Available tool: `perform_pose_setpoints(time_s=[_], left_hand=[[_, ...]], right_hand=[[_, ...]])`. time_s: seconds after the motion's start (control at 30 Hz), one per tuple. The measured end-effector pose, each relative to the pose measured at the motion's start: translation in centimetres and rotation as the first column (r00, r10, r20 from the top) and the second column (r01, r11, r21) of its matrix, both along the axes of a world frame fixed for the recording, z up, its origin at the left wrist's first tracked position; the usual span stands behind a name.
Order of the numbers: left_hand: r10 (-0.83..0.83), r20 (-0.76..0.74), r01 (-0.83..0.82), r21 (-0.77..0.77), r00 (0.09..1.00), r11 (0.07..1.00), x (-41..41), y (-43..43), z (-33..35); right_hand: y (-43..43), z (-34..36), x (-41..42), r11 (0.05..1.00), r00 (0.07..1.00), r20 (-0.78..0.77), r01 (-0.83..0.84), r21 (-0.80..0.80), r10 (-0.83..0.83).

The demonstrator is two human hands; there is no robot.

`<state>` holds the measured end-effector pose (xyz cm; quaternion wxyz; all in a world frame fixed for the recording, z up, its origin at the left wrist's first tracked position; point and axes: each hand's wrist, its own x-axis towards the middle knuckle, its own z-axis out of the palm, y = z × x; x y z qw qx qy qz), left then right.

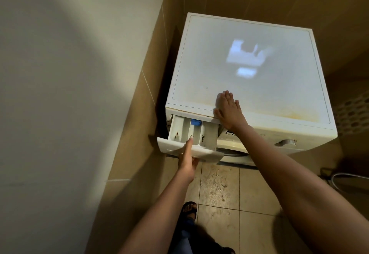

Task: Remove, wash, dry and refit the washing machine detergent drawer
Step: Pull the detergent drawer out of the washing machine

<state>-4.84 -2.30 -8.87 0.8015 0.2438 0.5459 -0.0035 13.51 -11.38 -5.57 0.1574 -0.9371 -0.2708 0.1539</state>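
Sticking out near the pale wall point(69, 74), the drawer point(179, 132) is sitting pulled well out of the top left corner of the washing machine point(249, 58). Its back end is lying under the machine's lid, so it is not yet free. The left hand point(186, 160) is gripping the drawer's front panel, one digit lying along the top and reaching toward the middle compartment while the other fingers are curling out of sight beneath the panel. Dark specks are showing in the compartments, and a blue insert point(196, 123) is sitting at the back of the middle one. Further right, the right hand point(227, 110) is pressing flat on the machine's front edge, fingers straight and slightly spread, holding nothing and apparently bracing the machine. Beyond it a dial point(286, 142) is showing on the front, and a hose point(349, 175) is lying at the far right. The drawer is looking like light, stiff, thin-walled plastic, probably slick with residue and possibly carrying some water, so it is calling for a level carry. The front panel is offering the best hold for pulling, and once the drawer is clear a second hand under the body is looking wise. The blue insert may be marking a release catch, though that is uncertain, and forcing the drawer past one is risking a crack.
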Motion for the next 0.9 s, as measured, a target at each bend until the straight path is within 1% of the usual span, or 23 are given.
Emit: perform_pose_setpoints(time_s=[0.1, 0.2, 0.3, 0.33, 0.37, 0.43, 0.47, 0.53, 0.63, 0.73, 0.8, 0.9], left_hand=[[-0.021, -0.035, 0.022, 0.025, 0.999, 0.999, -2.1, -0.3, -0.4], [-0.072, -0.009, 0.072, 0.019, 0.997, 0.997, -3.2, 0.1, -0.2], [-0.071, 0.008, 0.071, -0.006, 0.997, 0.997, -3.4, 0.3, 0.1], [-0.065, 0.013, 0.065, -0.01, 0.998, 0.998, -3.5, 0.3, 0.2], [-0.06, 0.018, 0.06, -0.014, 0.998, 0.998, -3.5, 0.3, 0.3], [-0.056, 0.025, 0.056, -0.016, 0.998, 0.998, -3.6, 0.2, 0.1], [-0.063, 0.022, 0.064, -0.01, 0.998, 0.998, -3.6, 0.2, 0.0], [-0.095, 0.008, 0.095, 0.001, 0.995, 0.995, -3.7, 0.2, -0.5], [-0.127, -0.001, 0.127, 0.011, 0.992, 0.992, -3.8, 0.3, -0.9], [-0.135, 0.02, 0.135, 0.019, 0.991, 0.991, -3.9, 0.3, -1.1], [-0.115, 0.035, 0.115, -0.001, 0.993, 0.993, -3.8, 0.3, -1.0], [-0.083, 0.045, 0.083, -0.017, 0.996, 0.996, -3.7, 0.2, -1.1]], right_hand=[[0.4, 0.4, -3.0, 0.987, 0.986, 0.138, -0.108, 0.118, 0.091], [0.9, 0.1, -6.0, 0.976, 0.981, 0.173, -0.124, 0.179, 0.093], [1.2, -0.7, -8.3, 0.967, 0.976, 0.204, -0.121, 0.224, 0.075], [1.3, -1.1, -8.9, 0.971, 0.984, 0.171, -0.095, 0.221, 0.058], [1.5, -1.5, -9.5, 0.977, 0.994, 0.107, -0.035, 0.211, 0.012], [2.0, -2.1, -10.0, 0.97, 0.984, -0.077, 0.17, 0.177, -0.158], [2.4, -2.4, -9.9, 0.946, 0.952, -0.182, 0.278, 0.168, -0.248], [3.4, -2.7, -9.5, 0.87, 0.853, -0.356, 0.462, 0.171, -0.383], [5.1, -2.6, -8.2, 0.734, 0.686, -0.512, 0.663, 0.149, -0.516], [6.4, -3.1, -7.4, 0.614, 0.536, -0.6, 0.784, 0.094, -0.593], [6.9, -3.6, -7.2, 0.568, 0.487, -0.611, 0.82, 0.073, -0.624], [7.3, -4.1, -7.3, 0.525, 0.448, -0.602, 0.849, 0.055, -0.661]])
